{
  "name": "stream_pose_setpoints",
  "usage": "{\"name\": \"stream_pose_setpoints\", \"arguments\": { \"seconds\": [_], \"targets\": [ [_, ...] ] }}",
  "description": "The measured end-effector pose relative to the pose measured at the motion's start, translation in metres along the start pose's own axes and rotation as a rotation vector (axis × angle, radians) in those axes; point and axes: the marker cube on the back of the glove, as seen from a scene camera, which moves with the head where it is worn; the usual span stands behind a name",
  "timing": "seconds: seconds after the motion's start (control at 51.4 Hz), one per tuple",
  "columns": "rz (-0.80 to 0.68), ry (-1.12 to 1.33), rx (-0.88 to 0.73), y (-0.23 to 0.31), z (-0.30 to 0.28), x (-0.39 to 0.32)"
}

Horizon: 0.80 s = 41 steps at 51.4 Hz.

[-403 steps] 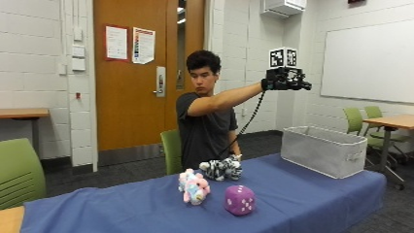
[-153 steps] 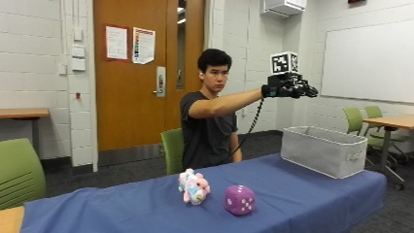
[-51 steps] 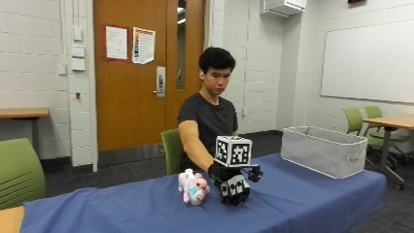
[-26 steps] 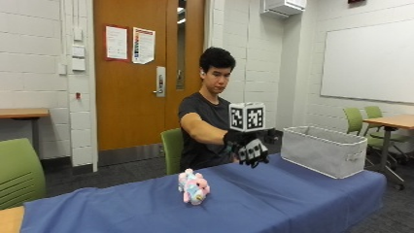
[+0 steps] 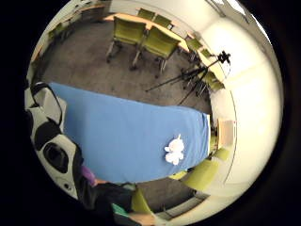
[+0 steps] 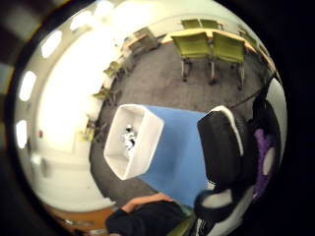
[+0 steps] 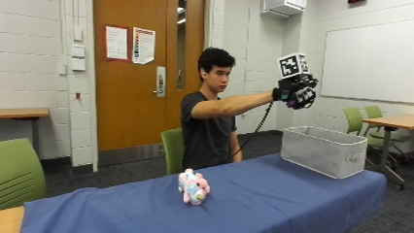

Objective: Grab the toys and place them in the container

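A classroom, blue-clothed table [image 7: 271, 199]. I've got my right hand [image 7: 296, 92] curled round the purple toy [image 6: 263, 160], high above the grey container [image 7: 323, 150] — release off-centre and it bounces off the rim. The pastel plush toy [image 7: 193, 186] waits on the cloth.

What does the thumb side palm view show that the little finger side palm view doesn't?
Only the thumb side view shows the container, seen from above, with a black-and-white toy already lying inside it. Only the little finger side view shows the pastel toy lying on the tablecloth, plus a tripod on the floor beyond the table. Both show the blue tablecloth, green chairs, and a bit of the purple toy held in the right hand.
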Motion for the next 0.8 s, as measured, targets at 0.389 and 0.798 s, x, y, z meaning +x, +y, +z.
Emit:
{"name": "stream_pose_setpoints", "arguments": {
  "seconds": [0.389,0.798],
  "targets": [
    [-0.012,-0.022,-0.032,-0.103,0.033,-0.193],
    [0.018,0.029,-0.25,-0.095,0.102,-0.178]
  ]
}}
